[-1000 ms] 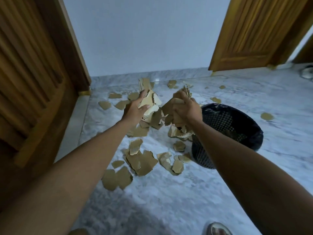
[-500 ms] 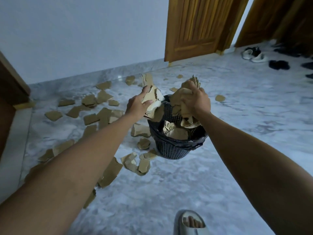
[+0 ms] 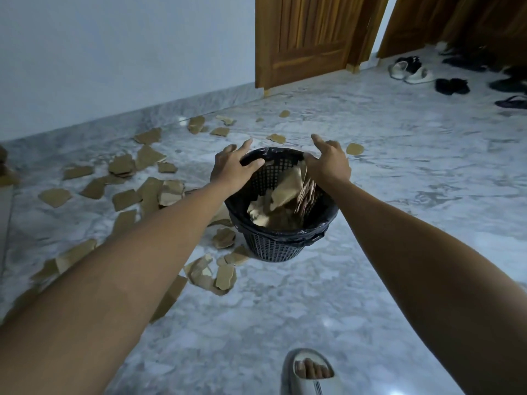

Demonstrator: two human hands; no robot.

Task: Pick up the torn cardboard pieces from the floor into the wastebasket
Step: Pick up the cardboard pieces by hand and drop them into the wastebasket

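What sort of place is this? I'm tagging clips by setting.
Likely a home hallway or entryway: marble floor, wooden doors, and shoes left by a doorway.

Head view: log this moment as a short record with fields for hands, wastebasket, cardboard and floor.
left hand: open, fingers spread over the wastebasket's near-left rim
right hand: open, above the right rim, holding nothing
wastebasket: black mesh, dark liner, upright on the floor
cardboard in basket: several torn pieces inside, some blurred
cardboard on floor: many pieces scattered, mostly left of the basket
floor: grey marble
other: slippered foot at bottom edge
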